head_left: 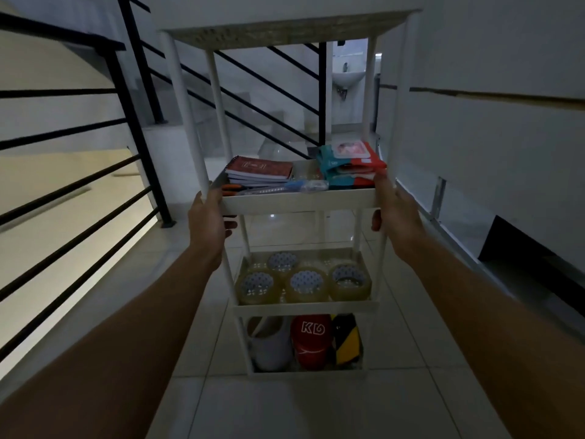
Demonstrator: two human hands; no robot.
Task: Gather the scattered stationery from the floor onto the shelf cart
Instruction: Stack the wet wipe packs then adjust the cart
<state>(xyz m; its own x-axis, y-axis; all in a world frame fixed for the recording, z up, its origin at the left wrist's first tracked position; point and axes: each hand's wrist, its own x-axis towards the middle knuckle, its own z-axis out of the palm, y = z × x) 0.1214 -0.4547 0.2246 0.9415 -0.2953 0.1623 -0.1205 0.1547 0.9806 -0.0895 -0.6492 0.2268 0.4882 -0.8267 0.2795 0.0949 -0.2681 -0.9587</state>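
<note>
While both hands (pixel 207 220) grip the cart (pixel 297 202), red roll (pixel 311 340) reads "KD"

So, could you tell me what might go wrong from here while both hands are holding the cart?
1. The pens lie at the front lip of the second shelf; a tilt may roll them off.
2. The packets are stacked loosely and could slide.
3. The left hand and right hand grip one shelf only, so the cart might twist.

Both arms outstretched; left hand (pixel 207 218) and right hand (pixel 397 213) gripping, thumbs curled underneath.
</note>
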